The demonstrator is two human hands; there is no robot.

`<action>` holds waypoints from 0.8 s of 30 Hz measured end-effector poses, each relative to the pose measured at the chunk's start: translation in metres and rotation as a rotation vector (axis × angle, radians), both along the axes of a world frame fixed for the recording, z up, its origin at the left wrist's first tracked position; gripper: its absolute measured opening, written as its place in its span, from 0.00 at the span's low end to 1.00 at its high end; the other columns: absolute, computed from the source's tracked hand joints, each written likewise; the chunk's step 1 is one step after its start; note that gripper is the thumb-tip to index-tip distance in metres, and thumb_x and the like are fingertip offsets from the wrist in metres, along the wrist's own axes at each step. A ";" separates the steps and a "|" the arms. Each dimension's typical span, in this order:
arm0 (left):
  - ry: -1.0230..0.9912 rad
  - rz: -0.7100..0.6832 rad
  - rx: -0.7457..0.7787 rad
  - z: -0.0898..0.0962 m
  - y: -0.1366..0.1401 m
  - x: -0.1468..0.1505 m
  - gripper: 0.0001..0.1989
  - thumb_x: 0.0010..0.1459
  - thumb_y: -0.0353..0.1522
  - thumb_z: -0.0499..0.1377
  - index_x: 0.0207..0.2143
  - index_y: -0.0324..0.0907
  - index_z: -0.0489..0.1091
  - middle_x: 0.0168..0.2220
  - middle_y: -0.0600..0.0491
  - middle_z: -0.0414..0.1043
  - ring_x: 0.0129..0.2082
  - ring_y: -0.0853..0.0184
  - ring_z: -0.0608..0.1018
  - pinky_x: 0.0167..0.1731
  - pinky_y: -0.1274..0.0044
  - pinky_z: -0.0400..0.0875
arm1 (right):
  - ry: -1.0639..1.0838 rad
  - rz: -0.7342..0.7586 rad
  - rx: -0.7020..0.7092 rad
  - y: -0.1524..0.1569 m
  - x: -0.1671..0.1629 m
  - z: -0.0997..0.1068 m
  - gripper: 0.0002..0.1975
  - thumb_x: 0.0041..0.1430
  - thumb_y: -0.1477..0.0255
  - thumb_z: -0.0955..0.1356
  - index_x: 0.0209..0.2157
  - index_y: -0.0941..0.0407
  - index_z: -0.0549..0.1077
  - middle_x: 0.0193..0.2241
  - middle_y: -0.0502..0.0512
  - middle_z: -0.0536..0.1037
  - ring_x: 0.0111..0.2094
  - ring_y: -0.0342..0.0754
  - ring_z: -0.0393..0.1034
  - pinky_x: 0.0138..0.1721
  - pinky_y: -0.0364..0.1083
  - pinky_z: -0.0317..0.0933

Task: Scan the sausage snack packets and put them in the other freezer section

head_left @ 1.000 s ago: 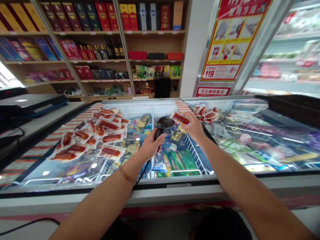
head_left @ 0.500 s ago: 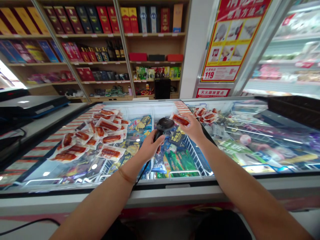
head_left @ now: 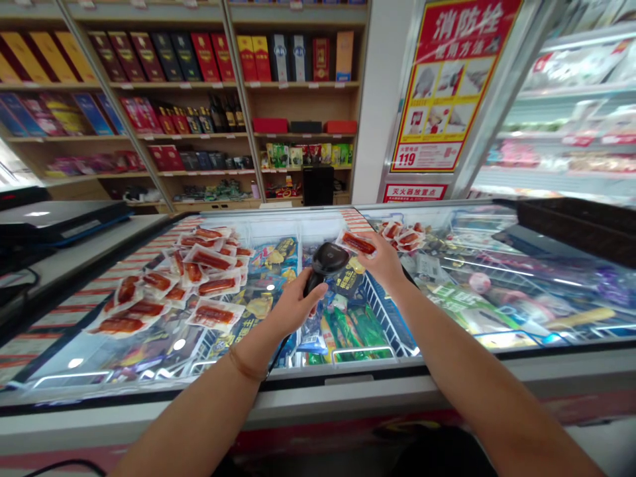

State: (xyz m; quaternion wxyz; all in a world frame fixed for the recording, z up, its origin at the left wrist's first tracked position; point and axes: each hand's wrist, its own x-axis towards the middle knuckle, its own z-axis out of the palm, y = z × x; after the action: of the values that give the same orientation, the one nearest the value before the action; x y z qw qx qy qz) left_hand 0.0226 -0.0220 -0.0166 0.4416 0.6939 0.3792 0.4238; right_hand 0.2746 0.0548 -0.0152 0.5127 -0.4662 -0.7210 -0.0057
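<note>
My left hand (head_left: pixel 297 301) is wrapped round the handle of a black barcode scanner (head_left: pixel 330 257), whose head points away from me over the freezer. Just right of the scanner head, my right hand (head_left: pixel 381 260) grips a clear-packed sausage (head_left: pixel 358 243) by its right end. A small gap separates the sausage pack from the scanner. On the glass to the left lies a loose pile of similar sausage packs (head_left: pixel 211 258), with one pack (head_left: pixel 216 314) at its near edge. A smaller group of packs (head_left: pixel 408 237) rests on the glass beyond my right wrist.
Under the freezer's glass top (head_left: pixel 163 358) are wire baskets with bagged frozen goods (head_left: pixel 348 318). A flat dark device (head_left: pixel 74 218) stands on the left counter, a dark tray (head_left: pixel 581 225) at the right. Shelves of boxes and bottles (head_left: pixel 199 119) line the back wall.
The view has tilted up slightly, so the freezer appears lower. Both hands keep their holds, and the scanner and sausage pack stay close together with little movement.
</note>
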 end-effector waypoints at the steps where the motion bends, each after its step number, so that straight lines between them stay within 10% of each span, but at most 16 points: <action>1: -0.004 0.003 -0.003 0.000 0.000 0.000 0.24 0.59 0.53 0.59 0.43 0.42 0.66 0.22 0.59 0.66 0.16 0.72 0.68 0.18 0.79 0.62 | -0.002 -0.004 0.000 0.000 0.000 0.000 0.23 0.52 0.74 0.67 0.52 0.53 0.73 0.50 0.57 0.79 0.52 0.57 0.74 0.57 0.56 0.66; 15: -0.069 0.062 -0.058 0.007 -0.003 0.007 0.22 0.55 0.50 0.63 0.39 0.43 0.65 0.23 0.59 0.69 0.13 0.73 0.67 0.15 0.80 0.60 | -0.087 -0.025 0.031 0.008 -0.002 -0.012 0.22 0.54 0.74 0.66 0.52 0.54 0.71 0.49 0.60 0.77 0.52 0.57 0.72 0.56 0.56 0.66; 24: -0.262 0.364 -0.079 0.073 -0.028 -0.047 0.23 0.50 0.50 0.65 0.33 0.44 0.62 0.24 0.59 0.70 0.12 0.75 0.67 0.11 0.81 0.58 | -0.199 0.038 -0.082 0.011 -0.055 -0.020 0.20 0.53 0.75 0.67 0.50 0.54 0.73 0.46 0.59 0.78 0.49 0.57 0.73 0.52 0.55 0.68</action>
State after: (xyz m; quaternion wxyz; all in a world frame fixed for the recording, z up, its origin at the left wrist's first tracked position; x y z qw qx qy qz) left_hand -0.0242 -0.0503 0.0569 0.4303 0.5353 0.4538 0.5678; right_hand 0.2196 0.0656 -0.0349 0.4190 -0.4702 -0.7767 -0.0129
